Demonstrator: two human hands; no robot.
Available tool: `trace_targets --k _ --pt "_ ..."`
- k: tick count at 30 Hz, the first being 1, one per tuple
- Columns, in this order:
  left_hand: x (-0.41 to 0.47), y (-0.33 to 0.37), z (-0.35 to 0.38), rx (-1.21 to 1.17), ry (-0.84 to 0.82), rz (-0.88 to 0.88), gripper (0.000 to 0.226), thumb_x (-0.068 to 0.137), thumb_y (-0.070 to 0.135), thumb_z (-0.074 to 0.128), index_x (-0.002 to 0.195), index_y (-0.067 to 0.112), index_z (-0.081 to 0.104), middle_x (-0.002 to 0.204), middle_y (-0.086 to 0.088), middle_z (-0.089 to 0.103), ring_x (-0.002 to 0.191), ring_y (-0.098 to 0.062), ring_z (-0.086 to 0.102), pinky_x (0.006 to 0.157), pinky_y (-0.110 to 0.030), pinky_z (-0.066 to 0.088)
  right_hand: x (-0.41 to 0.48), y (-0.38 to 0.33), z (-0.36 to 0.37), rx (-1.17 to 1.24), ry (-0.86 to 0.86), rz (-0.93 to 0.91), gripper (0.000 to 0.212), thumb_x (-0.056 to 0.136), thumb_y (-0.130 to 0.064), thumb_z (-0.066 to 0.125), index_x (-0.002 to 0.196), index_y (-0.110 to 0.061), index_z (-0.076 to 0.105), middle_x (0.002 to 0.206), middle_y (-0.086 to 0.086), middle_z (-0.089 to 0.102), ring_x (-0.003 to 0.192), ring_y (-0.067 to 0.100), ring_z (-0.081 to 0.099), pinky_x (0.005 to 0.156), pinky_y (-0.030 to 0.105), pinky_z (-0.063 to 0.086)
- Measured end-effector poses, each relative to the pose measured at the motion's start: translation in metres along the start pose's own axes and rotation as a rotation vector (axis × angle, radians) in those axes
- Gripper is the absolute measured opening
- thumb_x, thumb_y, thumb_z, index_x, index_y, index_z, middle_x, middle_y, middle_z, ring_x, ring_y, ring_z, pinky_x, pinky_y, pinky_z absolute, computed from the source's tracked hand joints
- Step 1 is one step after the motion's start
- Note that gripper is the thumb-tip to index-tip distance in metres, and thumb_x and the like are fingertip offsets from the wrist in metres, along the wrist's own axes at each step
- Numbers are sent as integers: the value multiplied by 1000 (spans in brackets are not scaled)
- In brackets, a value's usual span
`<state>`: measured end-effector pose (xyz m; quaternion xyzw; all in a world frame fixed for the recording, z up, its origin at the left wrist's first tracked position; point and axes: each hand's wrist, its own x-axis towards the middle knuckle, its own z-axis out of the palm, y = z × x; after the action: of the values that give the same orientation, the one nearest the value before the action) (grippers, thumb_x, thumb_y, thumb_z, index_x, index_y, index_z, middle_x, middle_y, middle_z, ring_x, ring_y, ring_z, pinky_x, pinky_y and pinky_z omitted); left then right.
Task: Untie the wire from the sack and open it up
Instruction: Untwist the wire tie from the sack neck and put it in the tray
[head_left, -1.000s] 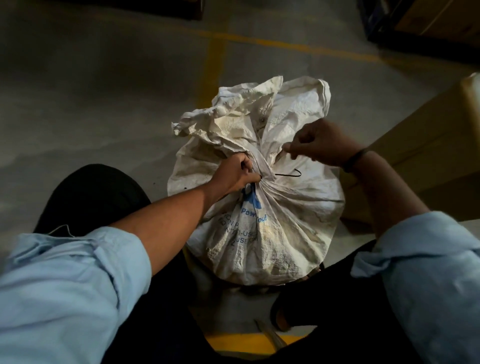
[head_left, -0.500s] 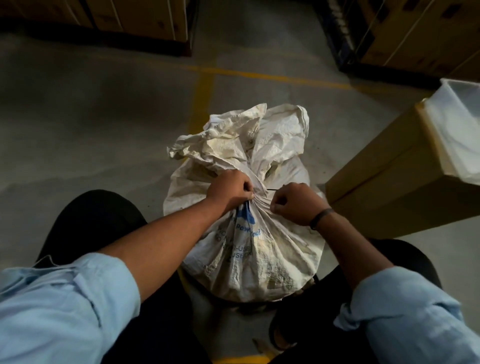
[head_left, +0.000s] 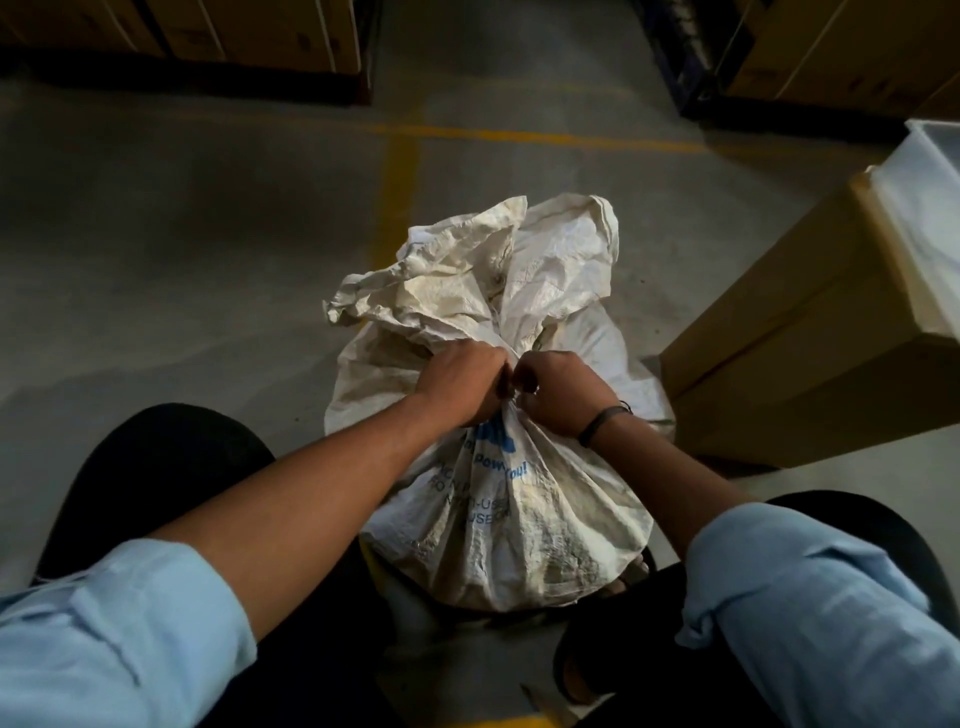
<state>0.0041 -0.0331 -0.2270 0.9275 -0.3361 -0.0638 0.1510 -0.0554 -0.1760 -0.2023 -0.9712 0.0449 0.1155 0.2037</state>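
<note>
Both hands are closed tight round the gathered neck of the sack (head_left: 519, 509). The left hand (head_left: 460, 384) grips the bunched cloth on the sack's left side. The right hand (head_left: 563, 392) is curled against the neck on the sack's right side, and the knuckles of the two hands almost touch. The wire is hidden under the fingers, so the right hand may be pinching it along with the cloth, but that cannot be told from here.

The sack stands upright on the floor (head_left: 182, 270) between the person's knees. It is white, dirty and creased, with blue print on its near face just below the hands. Its body bulges round and full, the neck is drawn shut, and what it holds is out of sight. Above the hands, the loose top of the sack flares open in crumpled folds.

Just to the right of the sack stands a brown cardboard box (head_left: 779, 364), apart from it. A white tub (head_left: 930, 208) sits on that box, and its inside does not show. Beyond the sack, yellow lines (head_left: 400, 192) cross the floor. Farther beyond it, more cardboard boxes (head_left: 234, 31) stand in dim light. A dark band (head_left: 602, 422) circles the right wrist, and light blue sleeves (head_left: 119, 634) are rolled up on both arms.
</note>
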Motion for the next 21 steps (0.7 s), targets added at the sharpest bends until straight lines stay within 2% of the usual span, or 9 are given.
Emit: trace_targets --k 5,9,10,12,14,17,21 --pt "7 -3 1 -58 -27 -17 22 86 21 63 106 16 68 105 -9 70 98 -30 65 77 -40 54 7 0 0 145 99 78 12 84 -13 63 90 -11 73 89 8 72 80 22 63 68 27 45" --pt "13 0 4 -179 58 -6 14 94 19 60 103 11 65 103 -9 68 92 -27 64 68 -34 45 10 1 2 237 117 144 10 85 -14 62 88 -10 72 81 6 68 72 18 56 54 20 36" --pt "14 2 4 -225 78 1 13 94 21 61 104 12 65 103 -8 68 92 -25 63 70 -33 46 10 2 2 264 117 155 10 85 -14 62 85 -9 70 78 6 67 70 21 58 53 21 39" --pt "17 4 1 -335 110 -6 12 93 25 65 103 17 66 103 -3 68 91 -20 62 74 -34 51 12 5 1 387 103 193 10 82 -13 63 81 -7 71 73 11 69 70 30 65 60 37 55" --pt "20 6 -3 -435 140 -19 9 91 27 68 98 21 66 99 2 68 87 -14 62 75 -33 53 13 9 0 514 99 239 10 81 -12 65 82 -6 74 75 17 71 75 35 69 68 49 59" --pt "24 6 -5 -477 152 -32 7 90 29 69 94 23 68 93 9 68 82 -10 62 74 -30 53 11 13 0 580 121 234 10 85 -14 69 87 -7 76 78 17 73 79 34 71 68 49 58" --pt "23 7 -8 -543 168 -99 7 90 29 71 93 23 70 87 14 66 76 0 59 70 -22 47 8 15 0 528 157 152 14 87 -22 71 89 -10 77 75 9 74 72 24 71 65 36 55"
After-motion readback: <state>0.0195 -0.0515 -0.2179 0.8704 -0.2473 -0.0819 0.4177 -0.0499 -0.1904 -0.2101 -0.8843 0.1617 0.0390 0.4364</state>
